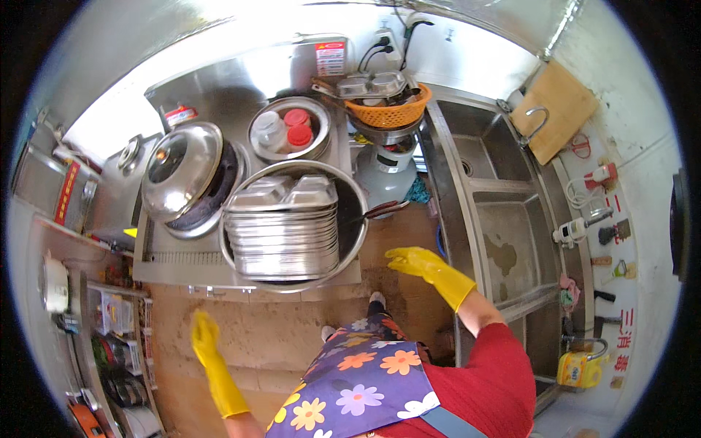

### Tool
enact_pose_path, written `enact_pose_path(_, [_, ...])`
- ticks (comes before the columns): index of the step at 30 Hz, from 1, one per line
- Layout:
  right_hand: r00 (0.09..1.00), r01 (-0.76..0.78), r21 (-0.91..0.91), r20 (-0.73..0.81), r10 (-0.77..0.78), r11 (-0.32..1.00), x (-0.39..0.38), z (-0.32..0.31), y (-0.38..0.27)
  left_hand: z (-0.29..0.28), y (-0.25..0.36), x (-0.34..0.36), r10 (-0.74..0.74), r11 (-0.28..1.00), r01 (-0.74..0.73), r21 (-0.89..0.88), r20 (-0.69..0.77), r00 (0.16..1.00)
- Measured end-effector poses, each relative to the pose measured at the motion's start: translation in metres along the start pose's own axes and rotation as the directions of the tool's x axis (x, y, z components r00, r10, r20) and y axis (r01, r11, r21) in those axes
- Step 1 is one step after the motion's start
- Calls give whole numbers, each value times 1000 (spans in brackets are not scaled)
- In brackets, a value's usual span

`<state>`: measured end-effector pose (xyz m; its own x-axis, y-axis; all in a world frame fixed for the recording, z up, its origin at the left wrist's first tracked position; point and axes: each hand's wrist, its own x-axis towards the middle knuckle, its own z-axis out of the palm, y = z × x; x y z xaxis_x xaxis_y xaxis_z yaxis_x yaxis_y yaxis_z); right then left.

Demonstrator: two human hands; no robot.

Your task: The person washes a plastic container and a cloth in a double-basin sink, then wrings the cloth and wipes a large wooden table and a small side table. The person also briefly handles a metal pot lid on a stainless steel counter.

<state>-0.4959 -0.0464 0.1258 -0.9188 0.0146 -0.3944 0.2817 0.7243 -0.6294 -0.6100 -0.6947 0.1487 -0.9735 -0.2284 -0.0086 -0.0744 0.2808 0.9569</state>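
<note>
Both my hands wear yellow rubber gloves and are empty. My left hand (pixel 205 333) hangs over the floor in front of the steel counter, fingers stretched up and slightly blurred. My right hand (pixel 418 264) reaches inward between the counter and the sinks, fingers extended to the left. Ahead of both, apart from them, a large metal basin (pixel 356 191) stands on the counter. A tall stack of stainless steel compartment trays (pixel 281 230) fills much of it, the top ones upside down. A dark reddish handle (pixel 385 209) sticks out over the basin's right rim.
A domed-lid pot (pixel 182 171) and a bowl with red-lidded containers (pixel 325 120) share the steel counter (pixel 175 271). An orange basket (pixel 387 115) sits above a grey gas cylinder (pixel 383 175). Several steel sinks (pixel 504 244) line the right; shelves (pixel 109 288) stand left.
</note>
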Motion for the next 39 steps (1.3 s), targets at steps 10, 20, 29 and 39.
enact_pose_path(10, [996, 79, 754, -80, -28, 653, 52, -154, 59, 402, 390, 105, -5, 943, 278, -183, 828, 560])
enact_pose_path(20, [987, 161, 854, -144, -73, 495, 88, -232, 104, 713, 271, 177, -495, 639, 768, -36, 746, 447])
enact_pose_path(29, [743, 537, 634, -668, 44, 556, 165, -315, 82, 751, 251, 188, -488, 390, 910, -140, 806, 333])
enact_pose_path(39, [631, 65, -763, -468, -619, 644, 339, -392, 14, 763, 235, 189, -531, 331, 927, -179, 776, 340])
